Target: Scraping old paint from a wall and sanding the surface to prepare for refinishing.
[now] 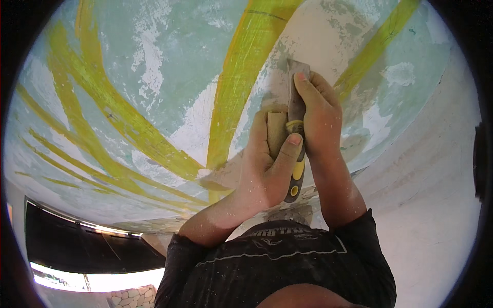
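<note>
A putty knife [295, 165] with a yellow-and-black handle and a dull metal blade stands nearly upright between my hands. My left hand [265, 165] grips a tan, dusty block [276, 133], which looks like a sanding sponge, and its thumb presses on the knife's handle. Higher up, my right hand [321, 100] holds the blade, with the thumb on its face near the tip. The blade's end lies over a scraped, pale patch [312, 38] of the painted wall [181, 50]; whether it touches cannot be told. Pale dust coats both hands.
Yellow painted bands [235, 77] cross the flaking green paint. A plain whitish wall [420, 200] curves along the right. At lower left is a dark panel [88, 246] above a bright opening, with stone facing [133, 298] below.
</note>
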Motion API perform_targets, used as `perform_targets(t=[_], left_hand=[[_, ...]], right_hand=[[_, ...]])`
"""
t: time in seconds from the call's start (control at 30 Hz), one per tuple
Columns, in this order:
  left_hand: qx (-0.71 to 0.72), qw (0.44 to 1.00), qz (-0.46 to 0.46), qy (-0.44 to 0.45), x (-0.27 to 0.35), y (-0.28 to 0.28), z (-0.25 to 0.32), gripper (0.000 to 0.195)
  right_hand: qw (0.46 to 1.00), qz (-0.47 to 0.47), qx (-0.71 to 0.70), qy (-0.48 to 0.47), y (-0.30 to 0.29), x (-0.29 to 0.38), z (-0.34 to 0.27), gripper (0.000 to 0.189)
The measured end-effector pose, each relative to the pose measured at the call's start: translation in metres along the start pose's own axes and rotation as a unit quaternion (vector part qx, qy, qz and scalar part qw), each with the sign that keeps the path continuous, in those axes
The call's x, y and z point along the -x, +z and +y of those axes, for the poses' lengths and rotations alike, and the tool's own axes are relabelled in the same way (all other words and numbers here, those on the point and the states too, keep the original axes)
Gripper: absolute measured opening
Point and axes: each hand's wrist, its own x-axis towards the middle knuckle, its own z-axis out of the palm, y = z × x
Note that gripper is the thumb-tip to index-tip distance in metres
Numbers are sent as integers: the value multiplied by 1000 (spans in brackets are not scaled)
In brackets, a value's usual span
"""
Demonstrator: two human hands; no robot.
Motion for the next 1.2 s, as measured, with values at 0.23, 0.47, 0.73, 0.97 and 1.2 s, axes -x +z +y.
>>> perform_targets(t=[0.23,0.47,0.73,0.97,1.2], left_hand=[[58,998,0,12,-2,1,-19,31],[188,982,-9,-24,7,-13,-46,46],[93,995,7,-26,23,-4,-69,46],[57,998,-28,-24,6,-8,-61,43],[142,989,-5,-40,8,15,-75,37]], right_hand=[[1000,12,-2,11,-1,2,8,21],[996,-55,0,-73,-4,34,31,33],[977,-81,64,-187,-13,41,25,46],[937,-26,214,-273,-7,16,20,46],[879,-39,342,-328,-6,0,12,33]])
